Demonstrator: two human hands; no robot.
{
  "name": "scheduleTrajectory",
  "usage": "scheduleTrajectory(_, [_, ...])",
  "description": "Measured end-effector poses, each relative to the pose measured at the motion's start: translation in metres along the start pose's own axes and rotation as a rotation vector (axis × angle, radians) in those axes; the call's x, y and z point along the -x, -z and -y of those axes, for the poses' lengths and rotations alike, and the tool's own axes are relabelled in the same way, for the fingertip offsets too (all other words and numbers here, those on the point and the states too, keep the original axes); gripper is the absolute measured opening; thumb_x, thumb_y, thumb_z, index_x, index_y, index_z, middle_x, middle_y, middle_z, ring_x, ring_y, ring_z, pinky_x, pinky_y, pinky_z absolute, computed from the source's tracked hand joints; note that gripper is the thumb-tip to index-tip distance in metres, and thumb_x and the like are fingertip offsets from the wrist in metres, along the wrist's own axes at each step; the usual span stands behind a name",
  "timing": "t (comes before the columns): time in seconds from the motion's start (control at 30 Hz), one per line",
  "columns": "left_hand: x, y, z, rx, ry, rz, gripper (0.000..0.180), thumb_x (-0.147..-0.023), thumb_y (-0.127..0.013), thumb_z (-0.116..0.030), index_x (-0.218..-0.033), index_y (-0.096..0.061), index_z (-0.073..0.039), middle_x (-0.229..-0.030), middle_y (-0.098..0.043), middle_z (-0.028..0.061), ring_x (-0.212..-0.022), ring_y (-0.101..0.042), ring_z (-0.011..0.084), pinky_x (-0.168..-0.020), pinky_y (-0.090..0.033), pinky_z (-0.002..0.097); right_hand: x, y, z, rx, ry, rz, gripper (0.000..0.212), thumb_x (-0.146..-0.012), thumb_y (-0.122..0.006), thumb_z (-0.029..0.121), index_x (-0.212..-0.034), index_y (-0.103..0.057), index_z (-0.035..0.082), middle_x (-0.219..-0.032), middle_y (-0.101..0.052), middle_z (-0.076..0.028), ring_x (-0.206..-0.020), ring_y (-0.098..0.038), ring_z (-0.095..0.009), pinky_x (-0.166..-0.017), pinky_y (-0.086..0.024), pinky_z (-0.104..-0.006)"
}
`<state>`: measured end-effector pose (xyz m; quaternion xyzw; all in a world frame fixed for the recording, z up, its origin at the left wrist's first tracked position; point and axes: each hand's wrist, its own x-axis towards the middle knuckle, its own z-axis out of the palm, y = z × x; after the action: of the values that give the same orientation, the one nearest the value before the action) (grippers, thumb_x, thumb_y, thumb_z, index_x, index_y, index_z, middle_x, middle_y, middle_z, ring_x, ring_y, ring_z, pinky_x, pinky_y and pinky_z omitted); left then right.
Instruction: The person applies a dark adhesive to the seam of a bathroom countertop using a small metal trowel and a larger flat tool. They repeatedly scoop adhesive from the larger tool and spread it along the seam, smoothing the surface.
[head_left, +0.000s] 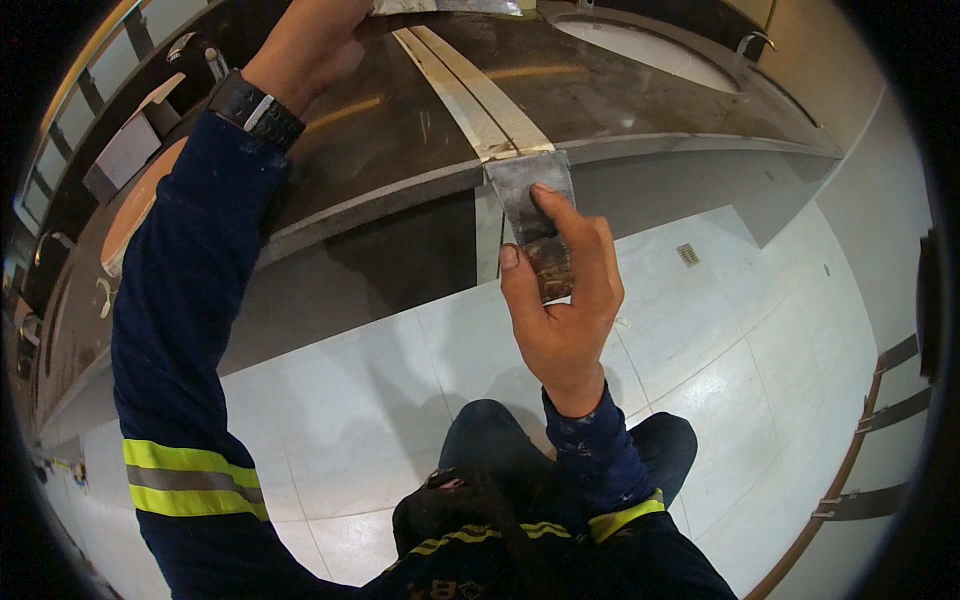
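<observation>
My right hand grips a putty knife with a broad, grey-smeared blade and a worn brown handle. Its index finger presses on the blade, and the thumb lies along the handle. The blade rests against the front edge of a dark countertop, where a seam runs out between two pale strips of masking tape. My left hand is over the counter, fingers curled and partly cut off by the top of the picture. Beside it shows part of a metal sheet or blade; whether the hand holds it is unclear.
A white oval basin is set in the counter at the right, with a tap behind. Another tap and a white box stand left. Below lies a pale tiled floor with a drain grate.
</observation>
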<state>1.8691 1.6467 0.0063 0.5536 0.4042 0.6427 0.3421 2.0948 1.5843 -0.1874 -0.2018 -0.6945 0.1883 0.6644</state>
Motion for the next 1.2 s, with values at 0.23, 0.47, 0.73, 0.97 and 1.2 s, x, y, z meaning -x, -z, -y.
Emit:
scheduleTrajectory(0.23, [-0.001,0.0,0.0,0.013,-0.035,-0.003,0.023,-0.105,-0.059,-0.018,-0.116,-0.069,0.0,-0.106,-0.077,0.0091,-0.092,-0.075,0.0159,-0.082,-0.06,0.0286,-0.002,-0.01,-0.011,0.026,0.077,-0.017,0.048,-0.089,-0.075,0.007,-0.135,-0.063,0.007,-0.094,-0.056,-0.01,-0.073,-0.059,-0.018,-0.061,-0.049,-0.0318])
scheduleTrajectory(0.47, [-0.001,0.0,0.002,-0.022,-0.021,0.013,0.024,-0.105,-0.058,-0.019,-0.116,-0.069,0.0,-0.105,-0.077,0.0084,-0.093,-0.074,0.015,-0.082,-0.06,0.0289,0.014,-0.002,-0.002,0.054,-0.111,0.039,0.04,-0.091,-0.071,0.005,-0.13,-0.065,0.004,-0.095,-0.059,-0.009,-0.082,-0.058,-0.016,-0.07,-0.046,-0.03])
scheduleTrajectory(0.73, [0.002,0.0,0.0,0.017,-0.04,0.015,0.023,-0.105,-0.058,-0.019,-0.114,-0.069,-0.001,-0.105,-0.076,0.0075,-0.092,-0.073,0.0149,-0.081,-0.059,0.0292,-0.077,0.09,0.04,0.077,-0.14,0.435,0.045,-0.09,-0.071,0.029,-0.128,-0.069,0.005,-0.114,-0.071,-0.014,-0.097,-0.066,-0.022,-0.085,-0.052,-0.0358])
scheduleTrajectory(0.97, [-0.008,0.001,0.004,0.015,-0.087,0.02,0.024,-0.105,-0.058,-0.019,-0.113,-0.069,0.0,-0.105,-0.076,0.0078,-0.091,-0.072,0.0156,-0.082,-0.057,0.0298,-0.223,0.068,0.011,0.269,0.133,1.19,0.053,-0.086,-0.069,0.046,-0.122,-0.073,0.007,-0.118,-0.071,-0.016,-0.114,-0.066,-0.031,-0.104,-0.05,-0.043])
scheduleTrajectory(1.2, [-0.006,0.002,0.004,0.078,-0.025,0.049,0.025,-0.105,-0.057,-0.019,-0.114,-0.068,0.002,-0.105,-0.076,0.0089,-0.092,-0.073,0.0171,-0.083,-0.058,0.0303,-0.247,0.042,-0.002,0.286,0.19,1.432,0.052,-0.081,-0.071,0.042,-0.119,-0.076,0.007,-0.11,-0.073,-0.014,-0.104,-0.069,-0.03,-0.101,-0.053,-0.0414])
